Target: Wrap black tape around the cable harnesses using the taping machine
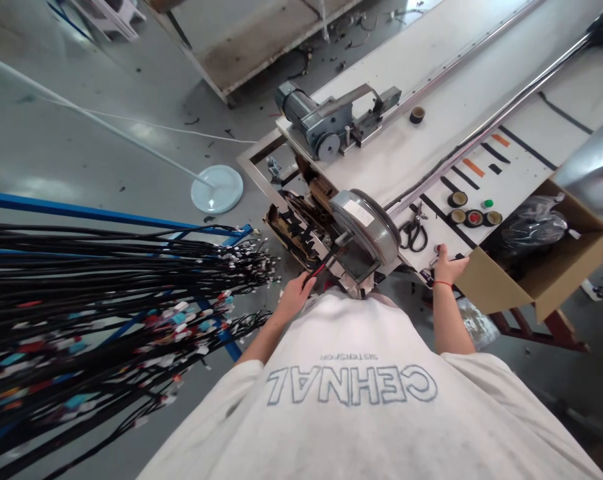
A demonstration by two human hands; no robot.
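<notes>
My left hand (295,297) is closed on a dark cable (310,275) with a red stretch, beside the machine at the table's near end. That cable runs toward the round grey machine housing (365,225), where a long black cable bundle (434,169) comes in along the table from the far side. At the table's near edge rests my right hand (449,268), its thumb and fingers apart, with the thumb close to a small red spot. Black-handled scissors (415,235) lie just left of this hand. What is under its palm is hidden.
Several tape rolls (474,218) and tape strips sit on the white table (461,87). A motor unit (321,120) stands on its far edge. An open cardboard box (571,273) is at right. Black wire harnesses (131,287) hang at left, near a round white stand base (217,189).
</notes>
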